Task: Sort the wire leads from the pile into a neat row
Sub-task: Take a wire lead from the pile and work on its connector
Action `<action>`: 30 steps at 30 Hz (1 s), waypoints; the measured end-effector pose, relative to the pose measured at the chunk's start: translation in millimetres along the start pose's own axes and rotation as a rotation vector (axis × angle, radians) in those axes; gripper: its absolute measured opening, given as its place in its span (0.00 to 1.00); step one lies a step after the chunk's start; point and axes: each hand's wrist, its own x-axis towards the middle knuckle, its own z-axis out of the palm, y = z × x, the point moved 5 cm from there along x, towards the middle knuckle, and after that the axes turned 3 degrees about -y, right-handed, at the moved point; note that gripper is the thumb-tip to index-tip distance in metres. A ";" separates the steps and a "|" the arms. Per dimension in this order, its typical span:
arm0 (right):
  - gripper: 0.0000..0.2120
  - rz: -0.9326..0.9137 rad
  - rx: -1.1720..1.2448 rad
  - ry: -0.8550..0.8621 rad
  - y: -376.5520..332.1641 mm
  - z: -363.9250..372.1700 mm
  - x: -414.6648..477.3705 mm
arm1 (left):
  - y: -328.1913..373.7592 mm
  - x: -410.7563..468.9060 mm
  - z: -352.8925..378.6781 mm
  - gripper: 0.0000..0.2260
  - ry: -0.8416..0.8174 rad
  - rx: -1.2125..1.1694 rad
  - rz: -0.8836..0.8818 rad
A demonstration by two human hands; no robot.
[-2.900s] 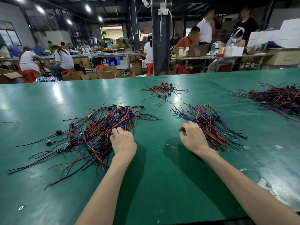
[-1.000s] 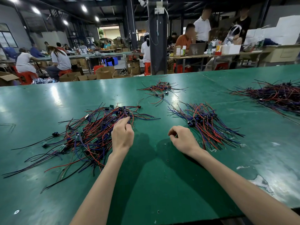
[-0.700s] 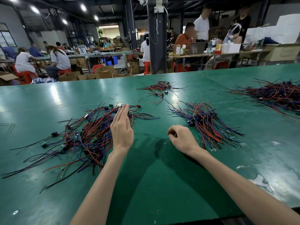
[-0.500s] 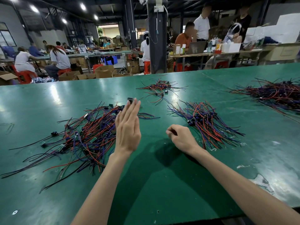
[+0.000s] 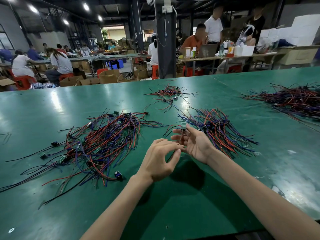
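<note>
Red wire lead [image 5: 181,138] between left hand [image 5: 158,161], right hand [image 5: 196,144].

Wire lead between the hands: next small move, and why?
Probably carry the wire lead right and lay it on the sorted bundle: right hand pinches its connector, left hand its tail, so it is clear of the tangled pile.

Dark pile [image 5: 292,101] at 3 o'clock cut by right edge. Big pile [image 5: 97,141] at 9 o'clock trails wires off left edge. Left forearm [image 5: 110,213], right forearm [image 5: 259,205] cut by bottom edge. Lead [image 5: 180,138] pinched between hands: lower stretch hidden behind left hand [image 5: 159,161] fingertips; plug at right hand [image 5: 195,144] too small to identify. Workers [image 5: 213,28] at 12 o'clock blurred
</note>
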 end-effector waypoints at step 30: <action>0.11 0.133 -0.180 -0.269 24.0 25.0 -10.2 | -50.4 1.2 9.9 0.04 0.205 -0.947 -0.736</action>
